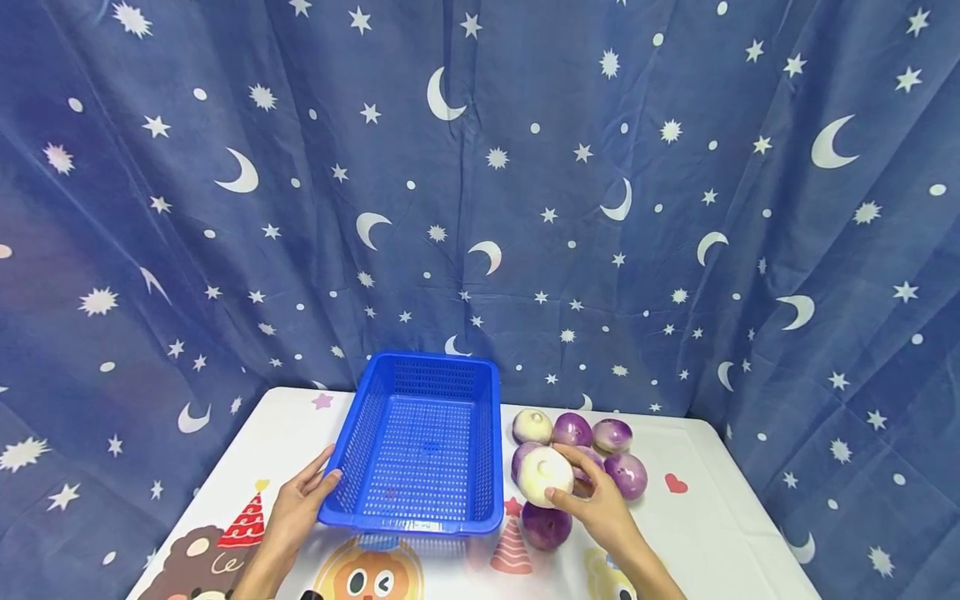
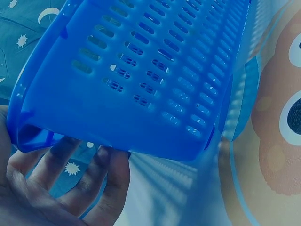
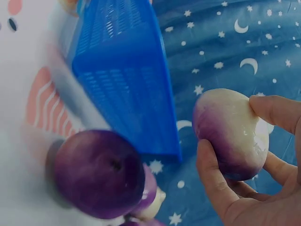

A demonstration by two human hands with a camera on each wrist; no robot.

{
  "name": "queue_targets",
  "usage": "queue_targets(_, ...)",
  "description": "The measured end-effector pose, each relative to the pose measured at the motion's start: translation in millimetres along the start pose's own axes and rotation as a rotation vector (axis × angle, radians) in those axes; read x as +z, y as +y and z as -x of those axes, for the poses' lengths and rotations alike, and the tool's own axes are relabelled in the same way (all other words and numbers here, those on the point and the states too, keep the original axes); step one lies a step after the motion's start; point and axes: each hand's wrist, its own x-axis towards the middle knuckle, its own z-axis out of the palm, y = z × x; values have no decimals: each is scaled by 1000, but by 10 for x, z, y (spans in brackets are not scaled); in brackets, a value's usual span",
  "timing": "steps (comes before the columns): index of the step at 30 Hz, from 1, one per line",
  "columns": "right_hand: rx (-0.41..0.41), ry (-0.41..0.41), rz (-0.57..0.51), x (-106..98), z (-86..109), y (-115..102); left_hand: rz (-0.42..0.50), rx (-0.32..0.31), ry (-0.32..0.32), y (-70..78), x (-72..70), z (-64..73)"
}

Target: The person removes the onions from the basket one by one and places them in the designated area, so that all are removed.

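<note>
A blue plastic basket with slotted walls stands left of the middle, and nothing lies inside it. My left hand grips its left rim near the front corner, thumb on top. In the left wrist view, the fingers bend under the rim beside the basket wall. A white and purple turnip is pinched between the thumb and fingers of my right hand, up above the other turnips. Right below it in the head view is a dark purple turnip.
Several more turnips sit grouped right of the basket, one mostly white turnip at their back left. A white tablecloth with cartoon prints covers the table. Behind its far edge hangs a blue curtain with moons and stars.
</note>
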Motion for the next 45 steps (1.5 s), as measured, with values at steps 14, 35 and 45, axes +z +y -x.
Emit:
queue_targets(14,115,106,82,-355,141,328,4,4,-1,8,0,10)
queue_targets(35,211,106,5,-546,172,616,7,-4,-6,20,2,5)
queue_targets(45,251,99,56,-556,156,756,-4,-9,-3,19,8,13)
